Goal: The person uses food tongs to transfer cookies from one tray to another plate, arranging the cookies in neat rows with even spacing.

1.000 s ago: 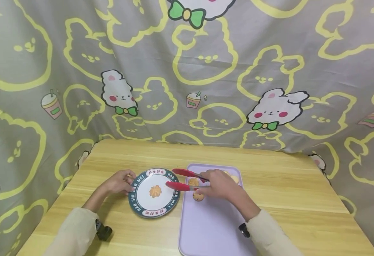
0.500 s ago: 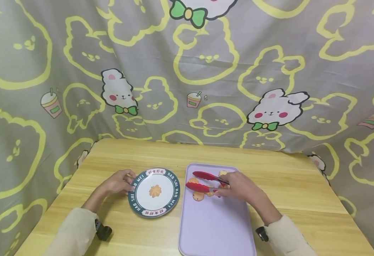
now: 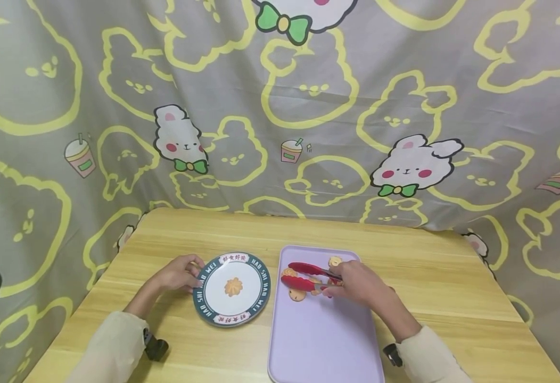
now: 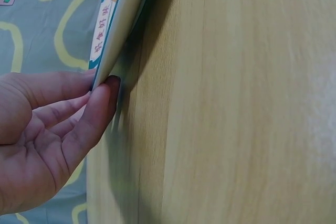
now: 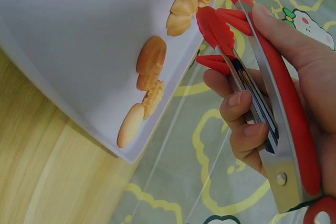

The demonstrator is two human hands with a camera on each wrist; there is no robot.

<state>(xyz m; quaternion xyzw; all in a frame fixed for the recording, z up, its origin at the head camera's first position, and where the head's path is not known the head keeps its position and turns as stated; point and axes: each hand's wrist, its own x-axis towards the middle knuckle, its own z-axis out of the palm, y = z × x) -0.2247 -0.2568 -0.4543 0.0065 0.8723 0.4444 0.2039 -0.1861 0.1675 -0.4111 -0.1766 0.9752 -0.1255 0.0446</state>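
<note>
My left hand (image 3: 176,274) pinches the left rim of a round plate (image 3: 215,302) with a white centre and green lettered border; the left wrist view shows thumb and fingers on either side of that rim. One flower-shaped cookie (image 3: 233,286) lies mid-plate. My right hand (image 3: 363,284) grips red-handled tongs (image 5: 275,87) with red tips. Their jaws are spread and reach over the cookies at the far end of a lilac tray (image 3: 320,340). Near the tips are a ridged cookie (image 5: 182,13) and a round speckled cookie (image 3: 296,294).
More cookies lie along the tray's far end, among them a smooth oval one (image 5: 130,125) near a corner. Tray and plate stand side by side on a wooden table (image 3: 433,298). A patterned curtain (image 3: 241,80) hangs right behind the table's back edge.
The right hand has drawn the tongs rightward, from overlapping the plate's edge to over the tray's cookies; since half a second ago they have barely shifted. The left hand and plate stay put.
</note>
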